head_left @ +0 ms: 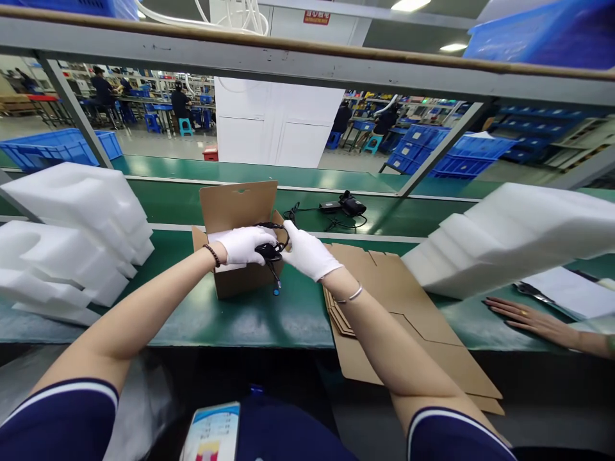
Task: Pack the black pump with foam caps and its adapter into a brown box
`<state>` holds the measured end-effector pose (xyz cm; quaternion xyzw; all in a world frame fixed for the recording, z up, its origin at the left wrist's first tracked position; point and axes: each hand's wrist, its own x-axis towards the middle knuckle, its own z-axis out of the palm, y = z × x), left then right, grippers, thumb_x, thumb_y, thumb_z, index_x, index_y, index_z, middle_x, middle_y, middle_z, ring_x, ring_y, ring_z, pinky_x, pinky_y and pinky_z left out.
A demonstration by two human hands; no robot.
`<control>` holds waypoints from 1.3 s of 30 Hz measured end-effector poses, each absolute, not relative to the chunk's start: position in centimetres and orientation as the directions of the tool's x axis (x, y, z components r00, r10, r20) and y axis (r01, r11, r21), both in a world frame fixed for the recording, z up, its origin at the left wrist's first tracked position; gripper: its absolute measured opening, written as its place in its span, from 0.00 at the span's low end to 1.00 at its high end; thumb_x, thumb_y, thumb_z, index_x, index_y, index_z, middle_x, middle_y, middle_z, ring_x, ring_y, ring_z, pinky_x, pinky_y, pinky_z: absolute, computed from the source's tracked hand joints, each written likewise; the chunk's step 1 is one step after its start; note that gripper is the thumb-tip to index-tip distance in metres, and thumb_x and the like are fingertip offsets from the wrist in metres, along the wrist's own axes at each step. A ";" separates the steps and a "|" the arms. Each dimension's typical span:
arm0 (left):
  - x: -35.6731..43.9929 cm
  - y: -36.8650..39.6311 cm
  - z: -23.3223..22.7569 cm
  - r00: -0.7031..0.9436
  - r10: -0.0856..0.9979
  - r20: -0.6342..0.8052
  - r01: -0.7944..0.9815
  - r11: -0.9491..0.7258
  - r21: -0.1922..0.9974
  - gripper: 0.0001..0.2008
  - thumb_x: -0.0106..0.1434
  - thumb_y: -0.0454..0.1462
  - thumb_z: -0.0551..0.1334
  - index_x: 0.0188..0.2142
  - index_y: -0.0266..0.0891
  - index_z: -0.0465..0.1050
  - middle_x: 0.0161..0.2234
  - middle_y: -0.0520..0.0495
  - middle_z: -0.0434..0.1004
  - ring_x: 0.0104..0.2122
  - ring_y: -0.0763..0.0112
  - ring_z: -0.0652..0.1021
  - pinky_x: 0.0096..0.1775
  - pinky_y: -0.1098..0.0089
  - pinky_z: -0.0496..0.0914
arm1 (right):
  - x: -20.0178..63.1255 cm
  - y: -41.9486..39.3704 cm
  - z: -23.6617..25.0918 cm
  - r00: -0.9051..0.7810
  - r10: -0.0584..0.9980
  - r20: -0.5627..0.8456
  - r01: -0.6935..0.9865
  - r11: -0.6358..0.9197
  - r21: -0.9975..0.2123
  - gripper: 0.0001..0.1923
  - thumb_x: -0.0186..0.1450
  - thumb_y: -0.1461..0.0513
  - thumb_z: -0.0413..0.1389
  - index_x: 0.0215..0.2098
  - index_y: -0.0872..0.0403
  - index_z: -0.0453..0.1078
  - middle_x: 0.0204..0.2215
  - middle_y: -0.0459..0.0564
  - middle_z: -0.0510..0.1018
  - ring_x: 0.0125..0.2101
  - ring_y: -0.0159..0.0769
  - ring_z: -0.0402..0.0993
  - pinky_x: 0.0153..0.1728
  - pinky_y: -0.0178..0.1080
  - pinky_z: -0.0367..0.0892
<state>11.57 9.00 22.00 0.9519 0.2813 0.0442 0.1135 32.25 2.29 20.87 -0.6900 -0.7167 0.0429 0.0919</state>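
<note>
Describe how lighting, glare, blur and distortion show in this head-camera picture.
Head view throughout: ceiling lamps glow nearly white; pale glare and soft shadows lie on the green workbench; the black cable shows little detail; white foam blocks look stretched towards the edges; distant workers look soft.

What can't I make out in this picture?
All in the head view:
Cardboard box: its floor, hidden by its front wall and the left hand.
Black cable: partly covered by that hand and the right hand.
Badge: print too small, lower part cut by the bottom edge.
Co-worker's hand: body cut off by the right edge.
</note>
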 end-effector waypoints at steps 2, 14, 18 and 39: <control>11.0 10.1 21.8 0.780 0.626 0.008 0.600 -0.750 0.280 0.19 0.72 0.39 0.63 0.61 0.46 0.76 0.59 0.49 0.83 0.58 0.56 0.81 0.58 0.63 0.75 | 31.8 3.2 20.0 -0.002 0.990 0.138 0.962 0.039 -0.269 0.40 0.72 0.61 0.65 0.76 0.60 0.57 0.51 0.62 0.82 0.49 0.49 0.82 0.45 0.40 0.72; 10.9 12.5 20.9 0.725 0.683 0.095 0.640 -0.718 0.275 0.28 0.71 0.31 0.55 0.69 0.41 0.69 0.66 0.44 0.77 0.62 0.60 0.79 0.65 0.64 0.71 | 30.1 9.2 17.1 0.066 0.962 0.264 0.618 0.169 -0.768 0.38 0.61 0.62 0.70 0.68 0.57 0.71 0.61 0.57 0.79 0.61 0.48 0.77 0.66 0.47 0.71; 11.7 13.4 22.5 0.801 0.599 -0.013 0.597 -0.796 0.095 0.24 0.72 0.33 0.58 0.65 0.47 0.75 0.62 0.46 0.79 0.58 0.59 0.81 0.59 0.65 0.74 | 30.5 9.4 15.8 0.045 0.952 0.304 0.492 0.244 -0.836 0.37 0.63 0.63 0.68 0.70 0.55 0.70 0.66 0.54 0.76 0.65 0.44 0.74 0.69 0.43 0.68; 12.5 15.4 21.0 0.800 0.573 -0.176 0.563 -0.819 -0.109 0.35 0.60 0.39 0.73 0.66 0.43 0.70 0.61 0.37 0.76 0.52 0.47 0.82 0.49 0.57 0.76 | 27.6 5.6 22.2 -0.177 0.981 -0.075 0.968 0.160 -0.194 0.33 0.66 0.45 0.68 0.64 0.52 0.75 0.52 0.60 0.83 0.50 0.59 0.82 0.46 0.47 0.75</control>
